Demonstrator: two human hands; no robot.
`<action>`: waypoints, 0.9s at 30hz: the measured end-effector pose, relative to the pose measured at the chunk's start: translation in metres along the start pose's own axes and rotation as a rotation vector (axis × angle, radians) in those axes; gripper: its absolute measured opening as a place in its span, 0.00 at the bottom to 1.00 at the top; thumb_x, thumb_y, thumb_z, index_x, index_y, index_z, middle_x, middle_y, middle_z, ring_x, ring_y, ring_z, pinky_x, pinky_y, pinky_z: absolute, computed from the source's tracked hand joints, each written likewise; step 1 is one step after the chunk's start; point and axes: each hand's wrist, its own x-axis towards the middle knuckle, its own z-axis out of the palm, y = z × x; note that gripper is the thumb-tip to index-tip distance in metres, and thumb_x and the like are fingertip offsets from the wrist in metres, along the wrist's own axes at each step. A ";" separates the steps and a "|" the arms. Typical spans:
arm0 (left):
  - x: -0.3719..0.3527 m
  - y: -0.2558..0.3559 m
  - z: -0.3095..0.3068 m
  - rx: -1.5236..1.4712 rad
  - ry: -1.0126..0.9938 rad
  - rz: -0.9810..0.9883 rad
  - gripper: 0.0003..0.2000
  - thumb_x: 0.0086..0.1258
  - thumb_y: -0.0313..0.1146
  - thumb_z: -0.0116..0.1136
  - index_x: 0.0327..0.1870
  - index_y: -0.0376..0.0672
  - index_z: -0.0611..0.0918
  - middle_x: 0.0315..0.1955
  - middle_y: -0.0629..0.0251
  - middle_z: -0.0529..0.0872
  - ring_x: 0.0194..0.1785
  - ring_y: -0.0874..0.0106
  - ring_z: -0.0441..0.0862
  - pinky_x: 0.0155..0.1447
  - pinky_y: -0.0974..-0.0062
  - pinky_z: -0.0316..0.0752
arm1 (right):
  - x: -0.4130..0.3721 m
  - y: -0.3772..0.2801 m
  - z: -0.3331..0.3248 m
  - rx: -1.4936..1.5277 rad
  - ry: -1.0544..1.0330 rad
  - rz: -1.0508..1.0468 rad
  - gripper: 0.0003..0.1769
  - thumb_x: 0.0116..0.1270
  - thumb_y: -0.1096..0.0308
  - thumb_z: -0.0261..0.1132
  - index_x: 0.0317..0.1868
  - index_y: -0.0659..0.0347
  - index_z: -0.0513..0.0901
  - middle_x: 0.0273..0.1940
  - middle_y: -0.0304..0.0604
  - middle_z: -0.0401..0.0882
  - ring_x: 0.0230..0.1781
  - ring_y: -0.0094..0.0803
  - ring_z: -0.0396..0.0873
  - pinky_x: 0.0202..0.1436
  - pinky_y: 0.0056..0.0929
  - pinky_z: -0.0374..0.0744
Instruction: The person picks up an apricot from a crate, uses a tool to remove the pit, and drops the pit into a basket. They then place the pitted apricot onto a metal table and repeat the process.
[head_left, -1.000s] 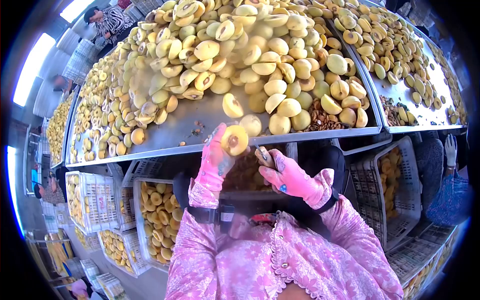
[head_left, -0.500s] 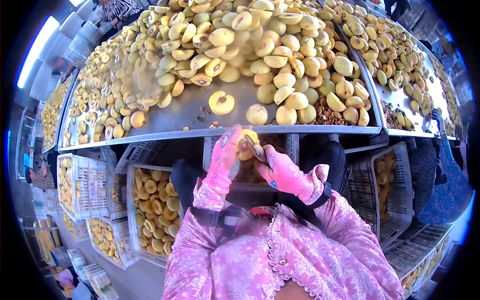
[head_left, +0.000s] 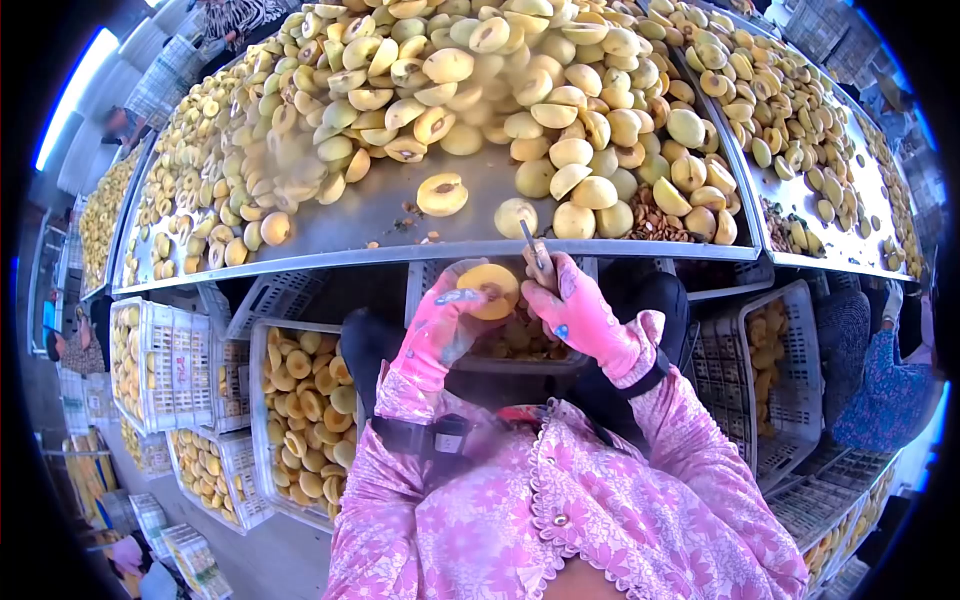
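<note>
My left hand [head_left: 430, 325], in a pink glove, grips a yellow peach half [head_left: 490, 291] with its cut face and dark hollow turned up. My right hand [head_left: 585, 320], gloved too, is closed around a small knife [head_left: 541, 266] whose thin metal tip points up and away from me, apart from the fruit. Just beyond the hands, the metal table [head_left: 390, 240] bears a cut peach half [head_left: 441, 195] and a pale rounded peach piece [head_left: 515, 217] near its edge. A large heap of peach halves [head_left: 440, 90] covers the back.
Brown pit pieces [head_left: 655, 222] lie at the table's right. Below my hands is a crate [head_left: 525, 364] with brownish bits. Crates of peach halves stand at left [head_left: 310, 420] and right [head_left: 765, 370]. A person in a blue patterned garment [head_left: 885, 400] is at far right.
The knife has come away from the fruit and now points upward as my right hand moved right. My left hand has shifted slightly down, and the peach half's cut face shows fully.
</note>
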 end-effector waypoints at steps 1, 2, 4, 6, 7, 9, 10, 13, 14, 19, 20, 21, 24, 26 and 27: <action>-0.003 0.001 0.003 -0.002 0.020 0.024 0.23 0.57 0.18 0.54 0.57 0.37 0.69 0.49 0.55 0.77 0.53 0.61 0.78 0.57 0.60 0.75 | -0.010 -0.004 0.001 0.100 -0.029 0.090 0.15 0.67 0.66 0.61 0.49 0.63 0.69 0.27 0.37 0.73 0.23 0.22 0.70 0.27 0.23 0.72; -0.006 0.001 0.007 -0.005 0.039 0.049 0.23 0.57 0.18 0.54 0.57 0.39 0.69 0.49 0.55 0.77 0.53 0.60 0.78 0.56 0.58 0.76 | -0.018 0.000 0.004 0.112 -0.086 0.086 0.15 0.68 0.66 0.59 0.51 0.61 0.67 0.27 0.32 0.71 0.20 0.18 0.66 0.22 0.19 0.67; -0.008 -0.002 0.011 -0.001 0.072 0.097 0.23 0.57 0.17 0.53 0.56 0.39 0.70 0.49 0.55 0.77 0.53 0.59 0.77 0.55 0.56 0.76 | -0.031 0.004 0.013 0.059 -0.141 0.158 0.13 0.68 0.66 0.58 0.48 0.62 0.68 0.26 0.34 0.71 0.20 0.19 0.68 0.22 0.22 0.70; -0.009 -0.007 0.013 0.014 0.104 0.139 0.23 0.57 0.17 0.54 0.56 0.39 0.71 0.49 0.55 0.77 0.53 0.60 0.78 0.55 0.59 0.77 | -0.039 0.008 0.020 0.016 -0.151 0.206 0.12 0.68 0.65 0.58 0.45 0.62 0.68 0.24 0.35 0.71 0.19 0.21 0.70 0.22 0.25 0.71; -0.009 -0.009 0.015 0.032 0.086 0.160 0.22 0.57 0.18 0.54 0.56 0.39 0.71 0.49 0.54 0.77 0.53 0.60 0.78 0.56 0.60 0.76 | -0.039 0.008 0.022 0.015 -0.140 0.197 0.11 0.68 0.66 0.58 0.45 0.62 0.68 0.24 0.35 0.72 0.19 0.21 0.70 0.22 0.24 0.71; -0.012 -0.013 0.017 0.072 0.050 0.204 0.22 0.58 0.20 0.55 0.56 0.39 0.72 0.50 0.53 0.77 0.53 0.59 0.78 0.57 0.61 0.75 | -0.040 0.008 0.026 0.015 -0.117 0.178 0.11 0.68 0.66 0.57 0.45 0.62 0.68 0.24 0.35 0.72 0.18 0.21 0.70 0.22 0.24 0.70; -0.012 -0.013 0.016 0.021 0.039 0.183 0.21 0.59 0.21 0.54 0.56 0.38 0.72 0.50 0.53 0.77 0.53 0.59 0.78 0.58 0.62 0.75 | -0.040 0.007 0.028 0.016 -0.101 0.189 0.10 0.67 0.67 0.57 0.45 0.62 0.69 0.24 0.36 0.72 0.18 0.21 0.69 0.21 0.25 0.70; -0.010 -0.016 0.011 -0.135 0.003 0.127 0.19 0.63 0.26 0.53 0.57 0.37 0.72 0.51 0.52 0.78 0.53 0.59 0.77 0.59 0.62 0.73 | -0.041 0.004 0.029 0.038 -0.081 0.187 0.10 0.67 0.67 0.58 0.45 0.61 0.69 0.24 0.35 0.71 0.18 0.20 0.69 0.21 0.25 0.69; -0.008 -0.017 0.009 -0.188 -0.009 0.109 0.19 0.64 0.28 0.52 0.57 0.36 0.72 0.51 0.51 0.78 0.53 0.59 0.77 0.59 0.62 0.73 | -0.041 0.005 0.030 0.027 -0.069 0.173 0.10 0.67 0.67 0.58 0.45 0.61 0.69 0.23 0.36 0.71 0.18 0.22 0.69 0.21 0.26 0.69; -0.005 -0.024 0.006 -0.188 0.129 0.104 0.18 0.70 0.36 0.50 0.55 0.34 0.72 0.51 0.52 0.78 0.53 0.61 0.77 0.58 0.63 0.73 | -0.037 0.047 0.036 -0.144 0.010 -0.125 0.09 0.65 0.69 0.60 0.42 0.59 0.70 0.23 0.43 0.71 0.17 0.37 0.71 0.22 0.33 0.69; -0.007 -0.023 0.012 -0.151 0.151 0.135 0.18 0.70 0.37 0.50 0.55 0.33 0.73 0.51 0.52 0.78 0.52 0.61 0.77 0.58 0.63 0.73 | -0.037 0.051 0.037 -0.173 0.017 -0.124 0.09 0.65 0.69 0.60 0.41 0.59 0.69 0.23 0.45 0.71 0.18 0.40 0.71 0.22 0.34 0.69; -0.008 -0.023 0.016 -0.113 0.173 0.166 0.18 0.71 0.37 0.50 0.54 0.33 0.73 0.50 0.52 0.79 0.51 0.62 0.78 0.58 0.64 0.73 | -0.037 0.053 0.038 -0.202 0.025 -0.124 0.09 0.64 0.69 0.60 0.41 0.59 0.69 0.23 0.46 0.71 0.19 0.42 0.71 0.23 0.36 0.69; -0.006 -0.027 0.017 -0.056 0.149 0.247 0.18 0.71 0.38 0.49 0.54 0.34 0.74 0.49 0.54 0.79 0.50 0.64 0.78 0.56 0.66 0.74 | -0.036 0.060 0.044 -0.318 0.107 -0.228 0.09 0.64 0.69 0.61 0.39 0.60 0.69 0.23 0.47 0.71 0.21 0.44 0.73 0.24 0.37 0.69; -0.002 -0.033 0.014 -0.043 0.141 0.286 0.18 0.71 0.38 0.48 0.54 0.34 0.74 0.49 0.54 0.80 0.49 0.65 0.78 0.55 0.68 0.74 | -0.034 0.072 0.045 -0.489 0.123 -0.310 0.09 0.63 0.69 0.61 0.38 0.60 0.69 0.23 0.47 0.71 0.21 0.43 0.73 0.25 0.37 0.70; -0.001 -0.036 0.013 -0.037 0.137 0.305 0.17 0.71 0.38 0.48 0.54 0.34 0.74 0.48 0.55 0.80 0.49 0.65 0.78 0.55 0.68 0.75 | -0.032 0.077 0.044 -0.616 0.102 -0.338 0.09 0.63 0.69 0.61 0.39 0.60 0.69 0.23 0.47 0.71 0.21 0.43 0.73 0.25 0.37 0.70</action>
